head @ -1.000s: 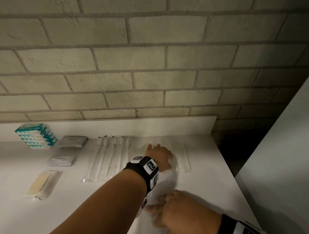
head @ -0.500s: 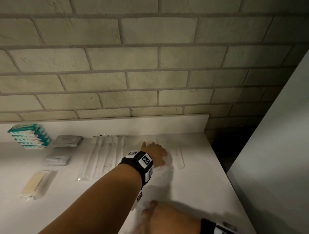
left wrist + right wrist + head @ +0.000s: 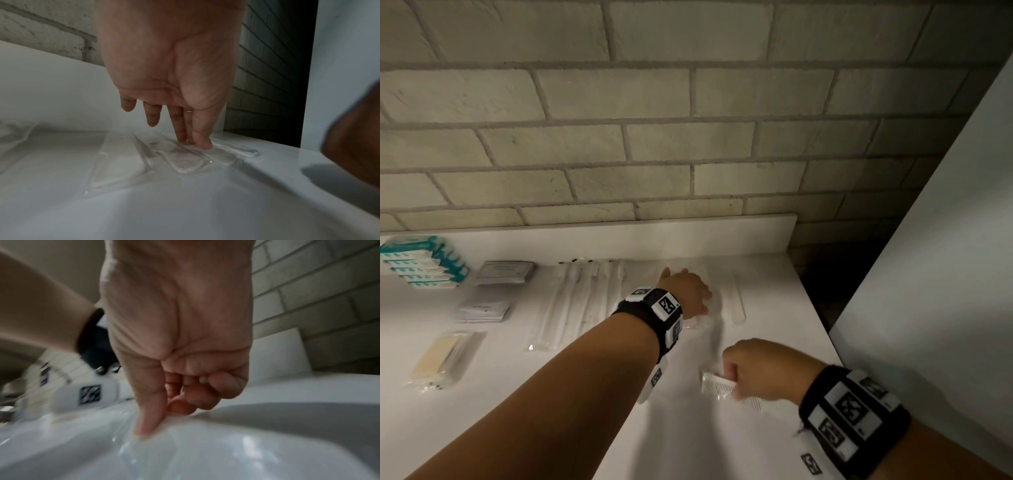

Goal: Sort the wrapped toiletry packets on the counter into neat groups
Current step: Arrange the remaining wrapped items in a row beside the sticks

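My left hand [image 3: 686, 291] reaches to the back right of the white counter [image 3: 688, 438]. Its straight fingertips [image 3: 203, 144] press down on a clear wrapped packet [image 3: 185, 160], and a second clear packet [image 3: 117, 162] lies just left of it. Nearer to me, my right hand [image 3: 736, 368] is curled. It pinches a clear-wrapped white comb [image 3: 719, 387] just above the counter, with the thumb [image 3: 148, 421] on the wrapper. Another long clear packet [image 3: 736, 301] lies to the right of my left hand.
Wrapped toothbrushes [image 3: 578, 301] lie in a row at the centre. At the left are stacked teal boxes [image 3: 421, 263], a grey packet [image 3: 505, 272], white sachets [image 3: 482, 310] and a wrapped yellow bar [image 3: 443, 358]. A brick wall [image 3: 688, 154] stands behind, a white panel [image 3: 928, 274] at the right.
My right hand has come up from the lower edge of view and now holds the wrapped comb closer to the left hand. The left hand stays on the clear packets.
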{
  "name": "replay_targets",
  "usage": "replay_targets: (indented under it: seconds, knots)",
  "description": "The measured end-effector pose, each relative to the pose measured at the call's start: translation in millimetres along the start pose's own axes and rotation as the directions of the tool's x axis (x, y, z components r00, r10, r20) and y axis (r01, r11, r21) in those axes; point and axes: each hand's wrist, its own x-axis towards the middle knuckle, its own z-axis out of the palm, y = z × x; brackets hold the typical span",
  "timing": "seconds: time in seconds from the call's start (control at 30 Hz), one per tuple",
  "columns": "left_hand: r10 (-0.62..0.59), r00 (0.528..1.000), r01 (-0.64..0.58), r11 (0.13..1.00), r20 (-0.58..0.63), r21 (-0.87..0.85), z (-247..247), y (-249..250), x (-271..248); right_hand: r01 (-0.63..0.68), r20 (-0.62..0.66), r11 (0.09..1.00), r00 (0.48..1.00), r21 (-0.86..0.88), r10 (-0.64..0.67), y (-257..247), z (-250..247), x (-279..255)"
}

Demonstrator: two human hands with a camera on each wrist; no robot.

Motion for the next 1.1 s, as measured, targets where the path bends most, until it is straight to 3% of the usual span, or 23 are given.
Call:
replay_targets:
  seconds: [0.13,0.2,0.27,0.37,0.43,0.5,0.57,0.63,0.73,0.87,1.1]
  knots:
    - [-0.013,0.998,0.011,0.999,-0.069,-0.042,5,1,2,-0.022,-0.218,0.951,0.971,0.308,0.093,28,-36,3]
    - [-0.021,0.996,0.018,0.999,-0.089,-0.027,6,4,3,0.016,-0.402,0.915,0.901,0.404,0.161,37,-60,3]
    - [-0.032,0.993,0.03,0.999,-0.116,-0.016,7,7,3,0.027,-0.495,0.889,0.838,0.456,0.229,48,-77,11]
    - [-0.046,0.986,0.045,0.999,-0.159,-0.013,8,12,3,-0.044,-0.466,0.818,0.804,0.573,0.369,68,-87,33]
    - [-0.048,0.983,0.048,0.999,-0.176,-0.007,9,13,4,-0.139,-0.447,0.835,0.791,0.533,0.417,79,-84,44]
    - [-0.043,0.982,0.041,0.999,-0.184,-0.011,10,12,5,-0.259,-0.388,0.909,0.84,0.326,0.379,84,-77,48]
    - [-0.034,0.98,0.032,0.999,-0.196,-0.015,12,11,5,-0.287,-0.272,0.946,0.908,0.15,0.319,89,-67,49]
    - [-0.025,0.977,0.022,1.0,-0.214,-0.015,14,11,5,-0.272,-0.169,0.953,0.941,0.135,0.292,95,-58,49]
    - [-0.012,0.97,0.01,1.0,-0.244,-0.009,16,12,3,-0.254,-0.173,0.949,0.943,0.186,0.286,99,-53,50]
    - [-0.007,0.962,-0.017,0.996,-0.273,-0.084,18,11,1,-0.212,-0.214,0.972,0.949,0.104,0.23,97,-47,50]
    - [0.0,0.921,-0.033,0.996,-0.389,-0.078,15,20,-2,-0.17,-0.16,0.985,0.972,0.033,0.173,97,-45,48]
